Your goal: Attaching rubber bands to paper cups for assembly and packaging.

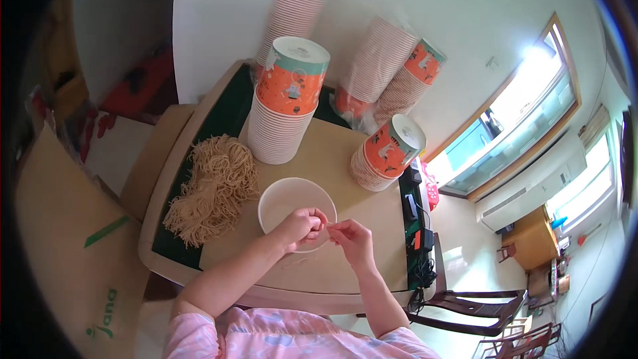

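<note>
My left hand (pixel 302 228) is closed, its fingers curled in over the near right part of a white round tub (pixel 274 201) that stands on the table. Beside it, my right hand (pixel 352 238) pinches with thumb and forefinger, just off the tub's right rim. The fingertips of both hands nearly meet; whatever thin piece lies between them is too small to name. A tangled heap of thin tan strands, like noodles or string (pixel 214 189), lies left of the tub. A few loose strands (pixel 297 262) rest on the tabletop in front of it.
Stacked upside-down paper tubs (pixel 282 129) rise behind the white tub, and a shorter stack (pixel 384 153) stands to the right. Plastic-wrapped stacks (pixel 382 56) stand by the wall. Black adapters (pixel 420 236) and cables line the right edge. A cardboard box (pixel 66 246) is at left, a chair (pixel 472 302) at right.
</note>
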Demonstrator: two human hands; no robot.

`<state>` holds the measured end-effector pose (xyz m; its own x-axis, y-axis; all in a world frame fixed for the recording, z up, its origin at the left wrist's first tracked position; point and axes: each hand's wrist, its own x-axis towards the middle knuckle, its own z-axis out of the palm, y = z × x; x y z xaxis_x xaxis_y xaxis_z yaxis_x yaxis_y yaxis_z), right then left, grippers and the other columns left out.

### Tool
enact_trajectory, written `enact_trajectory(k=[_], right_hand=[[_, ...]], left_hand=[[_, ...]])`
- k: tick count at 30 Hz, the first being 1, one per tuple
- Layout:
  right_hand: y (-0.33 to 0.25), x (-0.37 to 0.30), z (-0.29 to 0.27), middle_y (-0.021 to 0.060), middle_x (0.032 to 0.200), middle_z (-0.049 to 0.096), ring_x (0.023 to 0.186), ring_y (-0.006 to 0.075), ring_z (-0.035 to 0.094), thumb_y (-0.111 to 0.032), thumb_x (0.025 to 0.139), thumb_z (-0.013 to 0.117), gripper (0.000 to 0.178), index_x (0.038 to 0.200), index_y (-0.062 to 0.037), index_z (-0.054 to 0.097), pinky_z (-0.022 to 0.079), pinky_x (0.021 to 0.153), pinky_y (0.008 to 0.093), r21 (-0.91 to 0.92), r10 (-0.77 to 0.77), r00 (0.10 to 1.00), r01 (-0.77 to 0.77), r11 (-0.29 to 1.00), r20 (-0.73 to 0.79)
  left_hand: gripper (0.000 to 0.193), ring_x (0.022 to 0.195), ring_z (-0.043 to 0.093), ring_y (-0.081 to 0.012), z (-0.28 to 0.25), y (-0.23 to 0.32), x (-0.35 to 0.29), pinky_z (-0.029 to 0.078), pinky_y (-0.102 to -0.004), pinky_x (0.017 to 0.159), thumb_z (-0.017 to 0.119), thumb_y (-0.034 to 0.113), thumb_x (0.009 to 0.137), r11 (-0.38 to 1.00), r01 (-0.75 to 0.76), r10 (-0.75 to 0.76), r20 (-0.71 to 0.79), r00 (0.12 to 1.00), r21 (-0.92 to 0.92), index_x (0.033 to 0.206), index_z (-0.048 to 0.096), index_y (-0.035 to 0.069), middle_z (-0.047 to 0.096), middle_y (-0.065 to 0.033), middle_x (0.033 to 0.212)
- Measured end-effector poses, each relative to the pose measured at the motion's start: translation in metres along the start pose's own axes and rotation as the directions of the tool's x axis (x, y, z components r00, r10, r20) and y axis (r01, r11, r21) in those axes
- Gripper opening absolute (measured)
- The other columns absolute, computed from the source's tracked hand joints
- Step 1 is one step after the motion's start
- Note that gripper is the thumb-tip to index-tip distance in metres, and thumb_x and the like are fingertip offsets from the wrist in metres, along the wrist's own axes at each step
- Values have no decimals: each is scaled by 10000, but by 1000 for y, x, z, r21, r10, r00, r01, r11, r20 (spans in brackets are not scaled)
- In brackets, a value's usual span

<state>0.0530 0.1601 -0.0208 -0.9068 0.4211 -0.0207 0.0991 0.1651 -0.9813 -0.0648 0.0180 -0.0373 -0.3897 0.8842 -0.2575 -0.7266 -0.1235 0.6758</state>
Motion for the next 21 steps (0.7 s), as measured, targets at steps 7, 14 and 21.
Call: enact_trajectory(k=[7, 14, 21], right_hand=[[-6, 6, -10, 41, 839, 677, 780, 71, 608, -26, 871, 673, 53, 921, -7, 672, 474, 691, 202, 50, -85, 996, 83, 995, 33], [-28, 21, -32, 43, 883, 637, 776, 108, 572, 41, 831, 666, 86, 895, 0, 626, 462, 742, 237, 94, -256, 962, 264, 960, -90], [-83, 23, -19, 90, 952, 608, 926, 289, 592, -27, 768, 687, 311, 1071, -72, 628, 494, 824, 387, -623, -395, 674, 735, 269, 624]], left_hand=[[175, 599, 514, -47, 21, -3, -5, 404, -215, 494, 670, 105, 854, 856, -117, 139, -5, 990, 504, 993, 638, 4, 617, -2, 752], [144, 682, 574, -68, 7, -18, 10, 480, -242, 639, 706, 147, 838, 731, -275, 369, -23, 929, 625, 859, 691, 5, 662, -19, 750], [116, 727, 593, -65, 9, -17, 11, 490, -234, 676, 690, 116, 848, 744, -256, 360, -48, 932, 617, 877, 699, 4, 685, -32, 797]])
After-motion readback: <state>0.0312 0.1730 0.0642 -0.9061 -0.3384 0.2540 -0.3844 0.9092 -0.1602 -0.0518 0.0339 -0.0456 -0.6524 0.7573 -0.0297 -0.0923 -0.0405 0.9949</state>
